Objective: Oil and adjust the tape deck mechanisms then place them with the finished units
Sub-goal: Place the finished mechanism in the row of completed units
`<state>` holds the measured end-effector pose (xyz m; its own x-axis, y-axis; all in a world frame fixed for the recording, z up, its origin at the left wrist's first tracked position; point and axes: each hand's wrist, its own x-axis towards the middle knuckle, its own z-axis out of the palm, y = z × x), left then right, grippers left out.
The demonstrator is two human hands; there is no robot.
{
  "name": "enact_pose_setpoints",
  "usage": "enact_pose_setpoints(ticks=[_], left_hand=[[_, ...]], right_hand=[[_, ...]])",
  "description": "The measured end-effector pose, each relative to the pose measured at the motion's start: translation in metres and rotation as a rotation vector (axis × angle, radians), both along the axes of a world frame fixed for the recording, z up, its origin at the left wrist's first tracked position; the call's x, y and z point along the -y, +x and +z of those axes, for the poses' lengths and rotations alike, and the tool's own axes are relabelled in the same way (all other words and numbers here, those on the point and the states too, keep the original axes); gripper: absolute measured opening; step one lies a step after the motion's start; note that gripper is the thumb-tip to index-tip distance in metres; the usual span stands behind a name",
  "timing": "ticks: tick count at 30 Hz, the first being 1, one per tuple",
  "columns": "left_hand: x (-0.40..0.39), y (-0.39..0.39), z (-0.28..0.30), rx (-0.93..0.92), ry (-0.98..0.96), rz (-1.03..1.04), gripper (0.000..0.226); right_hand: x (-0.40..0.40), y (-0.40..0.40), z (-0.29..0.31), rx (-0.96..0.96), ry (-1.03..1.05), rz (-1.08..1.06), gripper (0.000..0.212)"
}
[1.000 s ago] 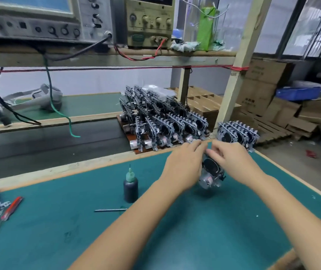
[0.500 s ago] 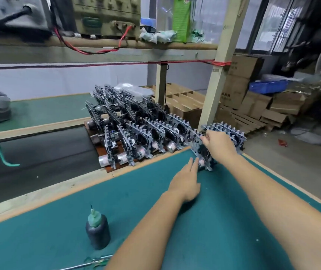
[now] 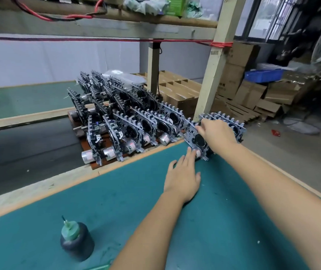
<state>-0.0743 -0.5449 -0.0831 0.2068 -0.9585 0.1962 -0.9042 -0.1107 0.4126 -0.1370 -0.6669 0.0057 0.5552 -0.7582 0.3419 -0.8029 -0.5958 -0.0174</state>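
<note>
**Now: mechanism being stood against the finished row**

Here the tape deck mechanism is being held upright on the green mat, its toothed top edge pinched by the right hand. The finished units are lying just behind it, farther from the person. The left hand is being kept flat, fingers straight, fingertips touching the mechanism's base.
</note>
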Motion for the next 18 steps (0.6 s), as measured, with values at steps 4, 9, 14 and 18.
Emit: enact_pose_setpoints(ticks=[4, 9, 14, 18], left_hand=[[0.000, 0.000, 0.000, 0.028, 0.015, -0.005, 0.066], [-0.017, -0.011, 0.015, -0.079, -0.028, 0.113, 0.064], [-0.082, -0.013, 0.066, -0.398, -0.401, 0.247, 0.024], [-0.179, 0.004, 0.103, -0.311, -0.552, 0.234, 0.022]], right_hand=[[-0.008, -0.004, 0.007, -0.067, -0.067, -0.066, 0.036], [-0.058, -0.022, 0.008, 0.082, -0.070, 0.006, 0.019], [-0.140, -0.027, 0.005, 0.458, 0.279, 0.232, 0.020], [-0.236, -0.007, 0.009, 0.767, 0.460, 0.544, 0.032]])
